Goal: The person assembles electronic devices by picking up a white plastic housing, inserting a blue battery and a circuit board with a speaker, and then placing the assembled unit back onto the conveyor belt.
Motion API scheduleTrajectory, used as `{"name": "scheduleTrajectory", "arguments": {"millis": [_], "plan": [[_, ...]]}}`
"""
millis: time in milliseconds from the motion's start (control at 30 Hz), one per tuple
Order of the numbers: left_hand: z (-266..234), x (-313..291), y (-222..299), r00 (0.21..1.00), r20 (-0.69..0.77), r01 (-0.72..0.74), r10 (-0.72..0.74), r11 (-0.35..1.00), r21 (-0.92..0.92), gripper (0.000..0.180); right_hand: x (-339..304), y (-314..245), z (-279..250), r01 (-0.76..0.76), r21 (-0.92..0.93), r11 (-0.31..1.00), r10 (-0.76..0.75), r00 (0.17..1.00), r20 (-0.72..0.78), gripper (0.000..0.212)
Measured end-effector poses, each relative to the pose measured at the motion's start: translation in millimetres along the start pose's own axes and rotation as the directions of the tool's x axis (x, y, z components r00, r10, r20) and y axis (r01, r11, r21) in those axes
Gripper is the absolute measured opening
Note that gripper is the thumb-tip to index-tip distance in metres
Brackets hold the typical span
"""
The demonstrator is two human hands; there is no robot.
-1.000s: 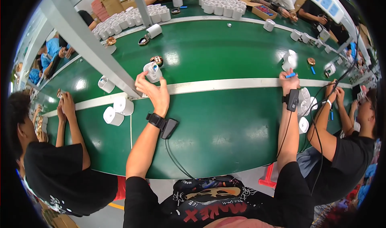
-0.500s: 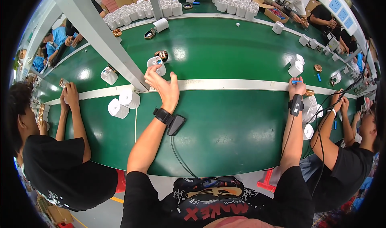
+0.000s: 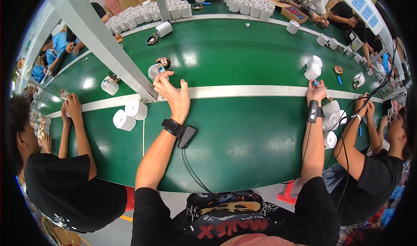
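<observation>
My left hand [image 3: 173,99] reaches over the pale rail with thumb and fingers apart. Its fingertips are at the rim of a white ribbed cup-like housing [image 3: 153,72], and I cannot tell if they touch it. A bit of blue shows in that housing, and a copper-coloured round part [image 3: 163,62] sits against it. On the right, my right hand [image 3: 317,92] is palm up at the rail, its fingers closed on a small blue cylindrical battery cell [image 3: 315,83]. Just beyond it stands a white two-lobed housing [image 3: 313,67]. Both wrists wear black strapped devices.
A grey metal post [image 3: 104,42] slants down beside my left hand. White housings [image 3: 124,119] stand left on the near green table [image 3: 217,146], more [image 3: 331,122] by my right forearm with black cables [image 3: 347,128]. Co-workers sit on both sides [image 3: 61,181] and across, near many white housings [image 3: 247,5].
The housing and copper part by my left hand have shifted left relative to the hand. My right hand has turned more palm up, and the blue cell is now nearer its fingertips.
</observation>
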State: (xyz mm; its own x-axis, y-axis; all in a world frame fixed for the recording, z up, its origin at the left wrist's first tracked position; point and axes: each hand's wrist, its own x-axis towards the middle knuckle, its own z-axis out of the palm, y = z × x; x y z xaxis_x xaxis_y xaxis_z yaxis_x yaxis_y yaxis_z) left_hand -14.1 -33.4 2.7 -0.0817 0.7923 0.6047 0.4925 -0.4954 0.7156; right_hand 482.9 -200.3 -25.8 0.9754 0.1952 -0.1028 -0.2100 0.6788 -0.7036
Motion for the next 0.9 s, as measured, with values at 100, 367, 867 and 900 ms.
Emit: {"name": "scheduleTrajectory", "arguments": {"millis": [100, 367, 867, 900], "plan": [[0, -1, 2, 1.000, -0.002, 0.002, -0.002, 1.000, -0.020, 0.042, 2, -2, 0, 0.029, 0.001, 1.000, -0.029, 0.999, 0.016, 0.029], [-2, 1, 0, 1.000, -0.014, 0.006, -0.006, 1.000, -0.013, 0.041, -37, -3, 26, 0.691, -0.720, 0.069, -0.553, 0.627, 0.549, 0.043], [9, -14, 16, 0.869, 0.495, 0.267, -0.021, 0.861, -0.432, 0.051, -149, 32, 57, 0.305, -0.505, 0.808, -0.062, 0.895, 0.441, 0.033], [10, -18, 27, 0.822, 0.568, 0.235, 0.032, 0.890, -0.390, 0.056, -173, 37, 63, 0.273, -0.471, 0.839, -0.018, 0.879, 0.477, 0.032]]}}
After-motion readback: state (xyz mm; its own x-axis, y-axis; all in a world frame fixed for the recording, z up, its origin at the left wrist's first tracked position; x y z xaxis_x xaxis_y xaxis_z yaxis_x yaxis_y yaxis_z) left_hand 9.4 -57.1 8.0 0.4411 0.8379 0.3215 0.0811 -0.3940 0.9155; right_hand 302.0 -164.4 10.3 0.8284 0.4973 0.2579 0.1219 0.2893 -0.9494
